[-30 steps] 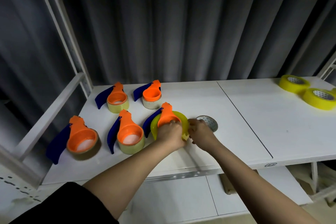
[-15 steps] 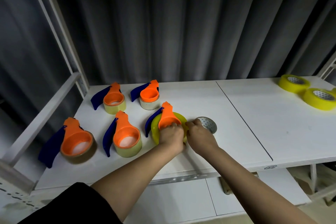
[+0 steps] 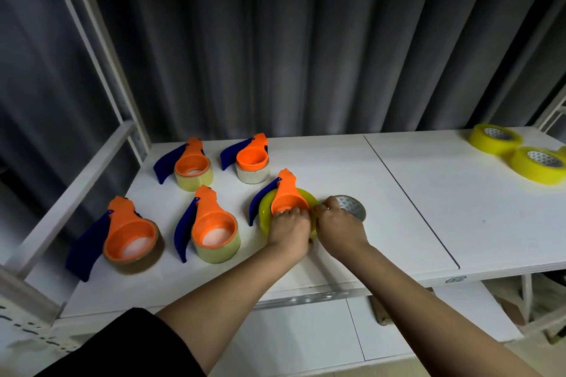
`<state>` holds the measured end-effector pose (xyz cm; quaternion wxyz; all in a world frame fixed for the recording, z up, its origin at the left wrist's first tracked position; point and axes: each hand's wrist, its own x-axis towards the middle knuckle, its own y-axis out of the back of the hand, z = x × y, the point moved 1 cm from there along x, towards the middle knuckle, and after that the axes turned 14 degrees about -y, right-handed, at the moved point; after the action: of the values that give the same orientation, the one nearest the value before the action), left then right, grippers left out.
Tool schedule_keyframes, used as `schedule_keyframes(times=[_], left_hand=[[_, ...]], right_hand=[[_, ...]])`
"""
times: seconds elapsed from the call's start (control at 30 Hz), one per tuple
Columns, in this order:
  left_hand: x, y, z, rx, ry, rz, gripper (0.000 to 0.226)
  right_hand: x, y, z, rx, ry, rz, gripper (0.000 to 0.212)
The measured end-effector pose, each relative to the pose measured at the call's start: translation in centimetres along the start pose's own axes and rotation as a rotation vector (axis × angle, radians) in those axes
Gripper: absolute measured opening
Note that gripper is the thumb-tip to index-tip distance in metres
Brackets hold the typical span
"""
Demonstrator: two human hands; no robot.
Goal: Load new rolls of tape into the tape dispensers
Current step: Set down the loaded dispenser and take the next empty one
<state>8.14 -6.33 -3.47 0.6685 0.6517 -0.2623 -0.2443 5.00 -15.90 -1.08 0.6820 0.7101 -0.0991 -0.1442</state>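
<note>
Yellow roll (image 3: 266, 214) — half under hands

Looks like a stockroom or packing workstation, not a home. White metal shelving rack (image 3: 101, 70) with slotted uprights, white laminate shelf board (image 3: 413, 211) split by a seam right of the fingers (image 3: 321, 208). Grey corrugated wall panel (image 3: 275, 55) beyond the fingertips. Batch of identical orange-and-blue tape dispensers (image 3: 211, 223) laid out in rows left of the fingers, spare yellow tape rolls (image 3: 496, 139) far right of them, well apart. Lower shelf (image 3: 306, 330) nearer than the fingers. Bare, utilitarian, dim lighting.
</note>
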Motion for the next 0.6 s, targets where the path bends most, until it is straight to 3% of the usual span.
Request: schedule_keyframes(times=[0.2,0.37,0.47,0.6], left_hand=[[-1.8,1.3,-1.4,0.013,-0.133,0.086,0.049],[-5.4,4.3,-5.2,-0.01,-0.085,0.38,0.026],[-7.7,5.0,-7.8,0.014,0.04,0.325,0.022],[-10.1,4.2,-9.4,0.127,0.099,0.153,0.037]], right_hand=[[0.2,0.1,-0.1,-0.039,0.023,0.04,0.033],[0.9,1.2,-1.5,0.125,0.045,0.112,0.033],[0.4,2.0,-4.2,0.168,0.133,0.157,0.031],[-0.5,1.3,-8.2,0.16,0.271,0.144,0.026]])
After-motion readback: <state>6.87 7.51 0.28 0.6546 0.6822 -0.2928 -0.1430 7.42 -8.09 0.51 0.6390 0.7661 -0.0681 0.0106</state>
